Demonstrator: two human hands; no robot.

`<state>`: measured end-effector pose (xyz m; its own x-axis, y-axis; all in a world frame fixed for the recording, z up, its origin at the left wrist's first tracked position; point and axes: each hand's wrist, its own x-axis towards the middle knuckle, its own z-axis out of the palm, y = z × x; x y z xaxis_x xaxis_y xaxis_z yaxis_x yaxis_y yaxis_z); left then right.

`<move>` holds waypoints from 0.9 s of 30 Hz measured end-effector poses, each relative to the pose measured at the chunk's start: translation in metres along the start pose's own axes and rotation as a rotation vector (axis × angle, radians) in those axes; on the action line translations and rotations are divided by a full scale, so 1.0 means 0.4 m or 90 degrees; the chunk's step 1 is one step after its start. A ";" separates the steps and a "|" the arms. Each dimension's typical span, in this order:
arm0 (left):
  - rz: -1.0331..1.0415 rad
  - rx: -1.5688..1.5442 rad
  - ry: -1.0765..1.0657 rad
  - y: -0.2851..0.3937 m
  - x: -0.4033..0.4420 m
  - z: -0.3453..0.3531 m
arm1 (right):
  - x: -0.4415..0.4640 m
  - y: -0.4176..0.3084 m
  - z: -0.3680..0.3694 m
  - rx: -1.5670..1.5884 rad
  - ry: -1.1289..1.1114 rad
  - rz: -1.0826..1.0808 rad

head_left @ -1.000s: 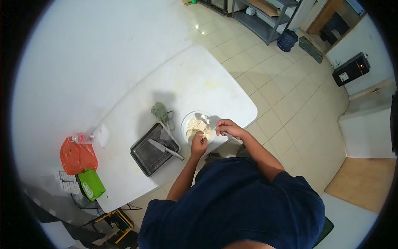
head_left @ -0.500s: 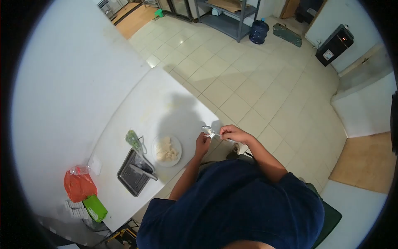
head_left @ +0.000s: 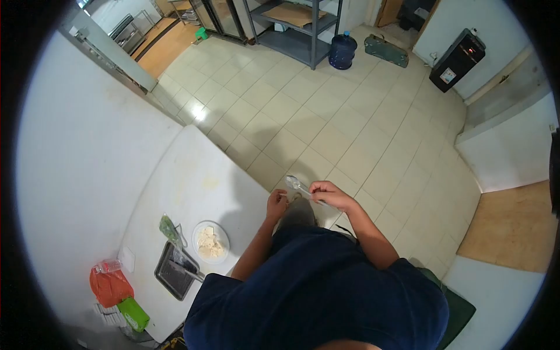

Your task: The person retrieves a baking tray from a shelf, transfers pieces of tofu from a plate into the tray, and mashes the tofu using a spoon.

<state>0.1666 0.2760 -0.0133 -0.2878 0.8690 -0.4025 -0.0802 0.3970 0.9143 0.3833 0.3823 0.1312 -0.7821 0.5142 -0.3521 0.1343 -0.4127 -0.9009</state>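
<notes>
Done: pale food [head_left: 210, 242] lies in pieces on the plate [head_left: 226, 235], by the counter's [head_left: 192, 175] near edge | Left: those pieces, we judge | Right hand [head_left: 328, 195]: gripping the spoon [head_left: 293, 182] beyond the near right corner | Left hand [head_left: 277, 205]: half-curled; we cannot tell its contents

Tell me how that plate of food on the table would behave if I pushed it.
The plate looks wide and lies flat, so it would probably slide rather than tip under a gentle push. The pale food sits heaped in uneven pieces, so some might shift or spill if the plate tilts.
</notes>
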 end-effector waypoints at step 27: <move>-0.080 0.026 0.003 0.261 0.631 -0.040 | 0.513 -0.391 -0.340 -0.071 -0.019 -0.057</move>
<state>0.0704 0.5323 -0.0186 -0.2828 0.8104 -0.5131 -0.0772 0.5140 0.8543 0.2846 0.6545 0.1653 -0.8120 0.5214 -0.2624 0.1288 -0.2784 -0.9518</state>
